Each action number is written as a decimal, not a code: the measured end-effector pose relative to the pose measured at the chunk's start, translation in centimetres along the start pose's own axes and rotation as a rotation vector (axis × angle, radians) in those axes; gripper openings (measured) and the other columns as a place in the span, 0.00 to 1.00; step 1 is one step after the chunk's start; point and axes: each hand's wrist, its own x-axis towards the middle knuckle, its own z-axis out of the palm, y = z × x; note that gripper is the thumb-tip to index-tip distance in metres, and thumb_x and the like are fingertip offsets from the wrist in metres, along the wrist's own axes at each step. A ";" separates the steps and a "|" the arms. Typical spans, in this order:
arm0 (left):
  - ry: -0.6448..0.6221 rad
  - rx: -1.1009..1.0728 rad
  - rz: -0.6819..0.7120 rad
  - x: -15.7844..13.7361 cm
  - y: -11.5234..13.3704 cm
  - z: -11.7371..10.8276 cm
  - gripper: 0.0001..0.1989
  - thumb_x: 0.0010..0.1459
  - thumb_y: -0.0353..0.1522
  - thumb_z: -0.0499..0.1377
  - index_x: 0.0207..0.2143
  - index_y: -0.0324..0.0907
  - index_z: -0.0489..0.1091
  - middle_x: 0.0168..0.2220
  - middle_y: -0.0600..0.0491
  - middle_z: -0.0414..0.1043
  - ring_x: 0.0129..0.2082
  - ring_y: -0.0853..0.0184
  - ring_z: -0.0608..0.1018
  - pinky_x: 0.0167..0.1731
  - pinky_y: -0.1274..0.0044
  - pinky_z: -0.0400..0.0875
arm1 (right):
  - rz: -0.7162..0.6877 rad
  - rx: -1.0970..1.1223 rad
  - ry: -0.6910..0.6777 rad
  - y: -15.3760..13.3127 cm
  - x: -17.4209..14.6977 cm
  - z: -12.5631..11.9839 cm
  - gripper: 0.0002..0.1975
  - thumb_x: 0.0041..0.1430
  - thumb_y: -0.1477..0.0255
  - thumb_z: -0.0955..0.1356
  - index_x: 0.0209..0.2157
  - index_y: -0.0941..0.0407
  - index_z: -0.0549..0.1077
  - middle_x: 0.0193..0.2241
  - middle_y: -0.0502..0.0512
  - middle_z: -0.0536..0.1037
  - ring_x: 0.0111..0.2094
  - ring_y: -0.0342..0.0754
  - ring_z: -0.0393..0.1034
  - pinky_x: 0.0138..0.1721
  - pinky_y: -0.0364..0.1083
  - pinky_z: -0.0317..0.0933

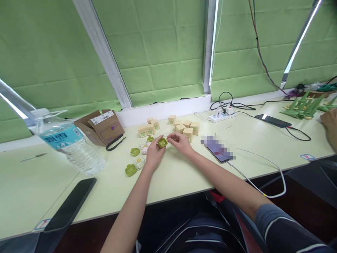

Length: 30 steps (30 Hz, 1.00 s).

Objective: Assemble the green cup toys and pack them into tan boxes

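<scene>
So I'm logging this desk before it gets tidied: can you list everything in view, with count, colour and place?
green case: one, held in left hand
other green cases: three, on the table left of the hands
small boxes: about nine, tan, behind the hands
cardboard carton: one, brown, open, back left
water bottle: one, clear, blue label, left
phones: three, dark; near left, centre right, far right
power strip: one, white, by the wall
table: pale green
another person's hand: right edge
left hand: grips the case
right hand: beside the case
</scene>
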 end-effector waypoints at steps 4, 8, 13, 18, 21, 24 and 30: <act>-0.013 0.004 0.006 -0.1 0.1 0.0 0.31 0.52 0.27 0.62 0.60 0.45 0.66 0.60 0.44 0.70 0.48 0.62 0.81 0.56 0.64 0.74 | 0.000 -0.005 -0.067 0.4 0.1 0.0 0.14 0.57 0.64 0.73 0.43 0.56 0.79 0.41 0.58 0.83 0.41 0.49 0.80 0.46 0.50 0.75; -0.025 0.019 0.002 -0.1 0.1 0.0 0.26 0.52 0.27 0.62 0.55 0.43 0.69 0.55 0.45 0.74 0.48 0.61 0.82 0.56 0.63 0.74 | -0.036 -0.063 -0.100 1.0 0.1 0.0 0.12 0.59 0.64 0.72 0.42 0.55 0.81 0.38 0.55 0.84 0.38 0.48 0.80 0.45 0.50 0.76; -0.041 0.006 0.016 0.0 -0.2 0.0 0.25 0.52 0.27 0.62 0.54 0.43 0.69 0.54 0.45 0.75 0.48 0.60 0.81 0.55 0.63 0.74 | -0.124 -0.303 -0.129 1.1 0.2 -0.5 0.10 0.59 0.71 0.72 0.42 0.53 0.82 0.36 0.54 0.84 0.37 0.46 0.76 0.40 0.45 0.73; -0.036 0.039 0.048 0.0 -0.5 0.1 0.24 0.52 0.27 0.62 0.54 0.43 0.71 0.57 0.44 0.72 0.49 0.60 0.81 0.55 0.63 0.74 | -0.141 -0.436 -0.197 0.6 0.4 -1.2 0.10 0.60 0.72 0.73 0.43 0.51 0.83 0.37 0.53 0.84 0.39 0.46 0.73 0.40 0.43 0.69; -0.061 0.052 0.052 -0.1 -0.5 0.1 0.25 0.53 0.26 0.61 0.54 0.43 0.71 0.55 0.44 0.73 0.48 0.61 0.81 0.55 0.63 0.74 | -0.121 -0.484 -0.215 0.3 0.5 -1.4 0.09 0.58 0.73 0.75 0.42 0.51 0.83 0.34 0.52 0.83 0.37 0.45 0.73 0.40 0.42 0.67; -0.072 0.068 0.064 -0.2 -0.6 0.2 0.25 0.53 0.26 0.60 0.54 0.44 0.72 0.54 0.45 0.74 0.49 0.60 0.80 0.54 0.63 0.75 | -0.119 -0.538 -0.220 0.1 0.6 -1.6 0.08 0.57 0.74 0.75 0.40 0.51 0.84 0.33 0.52 0.82 0.36 0.44 0.73 0.39 0.42 0.65; -0.085 0.131 0.127 -0.2 -0.9 0.2 0.24 0.54 0.25 0.59 0.55 0.43 0.72 0.53 0.45 0.74 0.50 0.60 0.79 0.50 0.65 0.77 | -0.240 -0.683 -0.229 -0.1 0.6 -1.8 0.05 0.57 0.70 0.76 0.38 0.51 0.84 0.31 0.51 0.82 0.37 0.46 0.72 0.32 0.41 0.59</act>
